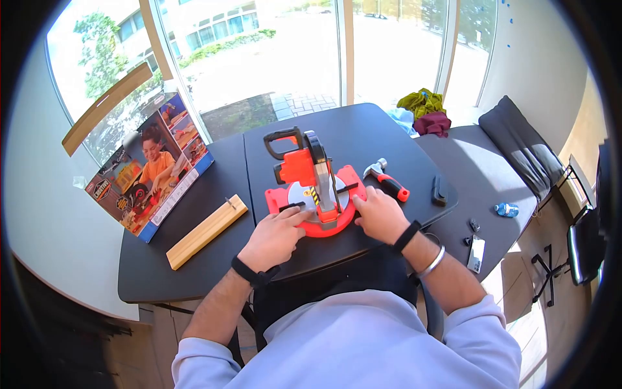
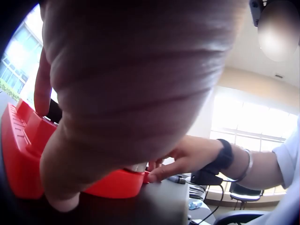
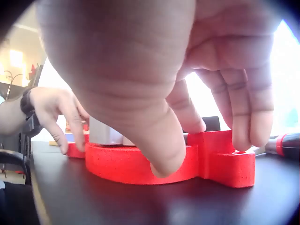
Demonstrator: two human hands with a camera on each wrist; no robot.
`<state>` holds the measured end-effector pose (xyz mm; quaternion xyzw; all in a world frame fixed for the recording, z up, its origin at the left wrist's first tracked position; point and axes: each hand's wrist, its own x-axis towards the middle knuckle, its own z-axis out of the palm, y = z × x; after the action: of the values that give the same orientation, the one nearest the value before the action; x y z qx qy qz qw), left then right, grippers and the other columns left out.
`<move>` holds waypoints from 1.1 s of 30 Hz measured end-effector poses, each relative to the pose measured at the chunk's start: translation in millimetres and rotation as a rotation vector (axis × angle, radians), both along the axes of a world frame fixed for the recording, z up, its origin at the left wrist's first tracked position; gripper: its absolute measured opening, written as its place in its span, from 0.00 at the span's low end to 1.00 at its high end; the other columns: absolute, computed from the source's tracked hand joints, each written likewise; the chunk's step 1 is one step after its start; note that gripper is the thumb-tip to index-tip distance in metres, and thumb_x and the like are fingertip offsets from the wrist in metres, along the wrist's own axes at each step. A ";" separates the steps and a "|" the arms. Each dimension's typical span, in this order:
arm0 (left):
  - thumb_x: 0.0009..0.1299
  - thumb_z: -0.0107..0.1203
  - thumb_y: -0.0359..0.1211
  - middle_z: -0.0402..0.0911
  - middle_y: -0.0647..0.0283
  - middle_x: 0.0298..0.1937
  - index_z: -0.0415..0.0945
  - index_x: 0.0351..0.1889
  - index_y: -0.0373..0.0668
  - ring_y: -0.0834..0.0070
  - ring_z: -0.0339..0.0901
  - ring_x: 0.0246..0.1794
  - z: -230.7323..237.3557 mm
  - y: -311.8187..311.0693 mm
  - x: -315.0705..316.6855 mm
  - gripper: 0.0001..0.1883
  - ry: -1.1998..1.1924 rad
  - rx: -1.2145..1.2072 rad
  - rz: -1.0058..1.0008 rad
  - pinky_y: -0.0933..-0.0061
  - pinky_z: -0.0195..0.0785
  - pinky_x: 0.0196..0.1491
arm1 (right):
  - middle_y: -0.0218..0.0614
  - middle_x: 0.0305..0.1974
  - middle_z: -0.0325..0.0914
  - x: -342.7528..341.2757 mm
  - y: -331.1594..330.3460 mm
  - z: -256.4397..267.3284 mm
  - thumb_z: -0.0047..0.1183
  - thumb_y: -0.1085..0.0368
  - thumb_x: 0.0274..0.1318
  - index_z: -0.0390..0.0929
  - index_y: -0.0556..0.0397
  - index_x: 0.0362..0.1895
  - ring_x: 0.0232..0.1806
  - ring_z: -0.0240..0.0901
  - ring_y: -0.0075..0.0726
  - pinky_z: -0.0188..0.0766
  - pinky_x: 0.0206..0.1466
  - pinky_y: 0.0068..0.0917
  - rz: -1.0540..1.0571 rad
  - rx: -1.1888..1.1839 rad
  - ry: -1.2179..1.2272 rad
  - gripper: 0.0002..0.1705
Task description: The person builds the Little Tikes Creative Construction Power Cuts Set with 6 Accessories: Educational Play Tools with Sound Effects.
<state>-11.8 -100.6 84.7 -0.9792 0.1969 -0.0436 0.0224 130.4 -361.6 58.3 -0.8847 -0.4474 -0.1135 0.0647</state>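
Note:
A red and grey toy miter saw (image 1: 299, 167) stands upright on the dark table, its round base facing the person. My left hand (image 1: 275, 238) grips the base's left side, fingers on top and thumb at the front edge. On the right side my right hand (image 1: 382, 217) holds the base; in the right wrist view its thumb lies against the red base (image 3: 117, 164) and its fingertips touch the raised red block. The palm of the left hand (image 2: 131, 79) hides much of the saw in the left wrist view.
A wooden piece (image 1: 207, 233) and a printed box (image 1: 149, 168) are at the left of the table (image 1: 227, 155). A hammer (image 1: 387, 181) lies right of the saw, with a black case (image 1: 439, 190) beyond it. A phone (image 1: 476, 253) and bottle (image 1: 506, 209) lie farther right.

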 end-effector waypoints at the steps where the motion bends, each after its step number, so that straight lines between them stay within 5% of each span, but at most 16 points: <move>1: 0.62 0.75 0.34 0.72 0.64 0.80 0.89 0.51 0.41 0.60 0.66 0.82 1.4 -1.7 3.0 0.19 0.020 0.007 0.049 0.56 0.69 0.76 | 0.48 0.45 0.80 -8.1 0.4 -2.9 0.72 0.57 0.57 0.84 0.56 0.53 0.48 0.82 0.51 0.81 0.49 0.43 -0.031 -0.004 -0.052 0.23; 6: 0.65 0.75 0.42 0.69 0.59 0.82 0.88 0.51 0.38 0.59 0.63 0.84 1.2 -0.2 15.8 0.22 0.031 0.080 0.211 0.57 0.69 0.75 | 0.45 0.44 0.81 -55.9 5.8 0.8 0.71 0.53 0.58 0.85 0.59 0.49 0.45 0.84 0.46 0.83 0.44 0.39 -0.069 -0.050 -0.096 0.24; 9: 0.65 0.75 0.45 0.77 0.57 0.75 0.85 0.57 0.39 0.59 0.72 0.77 5.5 -3.4 9.3 0.27 -0.125 0.051 0.293 0.57 0.73 0.70 | 0.45 0.40 0.85 -51.8 2.7 24.0 0.69 0.47 0.61 0.88 0.55 0.42 0.45 0.86 0.49 0.83 0.44 0.44 -0.038 0.051 0.111 0.23; 12: 0.65 0.75 0.45 0.85 0.59 0.63 0.81 0.65 0.42 0.60 0.81 0.64 29.6 -23.4 -7.1 0.32 0.128 0.016 0.382 0.58 0.78 0.62 | 0.46 0.39 0.87 -22.1 7.0 41.1 0.67 0.42 0.64 0.89 0.54 0.37 0.45 0.86 0.54 0.82 0.49 0.49 -0.103 0.188 0.396 0.25; 14: 0.65 0.75 0.44 0.87 0.62 0.52 0.79 0.70 0.46 0.61 0.84 0.54 24.0 -30.6 -16.1 0.35 -0.092 -0.167 0.140 0.59 0.79 0.55 | 0.50 0.44 0.86 12.0 7.9 31.9 0.67 0.43 0.64 0.89 0.56 0.41 0.49 0.85 0.57 0.80 0.54 0.48 -0.114 0.307 0.231 0.26; 17: 0.66 0.75 0.43 0.86 0.61 0.54 0.78 0.72 0.48 0.61 0.84 0.54 25.8 -39.1 -11.6 0.35 -0.113 -0.167 0.158 0.59 0.80 0.54 | 0.57 0.50 0.84 52.3 8.4 11.9 0.69 0.41 0.63 0.86 0.59 0.53 0.56 0.81 0.62 0.77 0.62 0.50 -0.010 0.275 0.175 0.32; 24: 0.67 0.75 0.42 0.87 0.62 0.47 0.80 0.72 0.55 0.61 0.85 0.52 21.2 -22.2 6.8 0.34 -0.144 -0.200 0.266 0.58 0.80 0.53 | 0.55 0.49 0.83 30.2 12.1 11.1 0.70 0.33 0.58 0.87 0.59 0.52 0.56 0.80 0.61 0.77 0.64 0.48 0.021 0.057 0.270 0.40; 30: 0.66 0.75 0.42 0.88 0.60 0.46 0.81 0.72 0.59 0.55 0.85 0.51 24.0 12.9 15.6 0.34 -0.121 -0.199 0.363 0.54 0.79 0.53 | 0.54 0.45 0.84 -12.3 20.5 2.9 0.72 0.34 0.55 0.87 0.59 0.49 0.53 0.82 0.60 0.81 0.58 0.49 0.107 0.067 0.183 0.39; 33: 0.66 0.75 0.41 0.86 0.56 0.54 0.82 0.72 0.63 0.52 0.85 0.53 27.0 21.0 18.8 0.33 -0.108 -0.201 0.406 0.51 0.80 0.55 | 0.53 0.45 0.84 -43.9 32.5 3.7 0.72 0.36 0.55 0.85 0.68 0.51 0.49 0.85 0.56 0.84 0.54 0.44 0.164 0.067 0.155 0.42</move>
<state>7.0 -79.6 111.7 -0.9923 -0.0111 -0.1101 -0.0565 86.6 -329.0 62.0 -0.8485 -0.5081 -0.0538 0.1376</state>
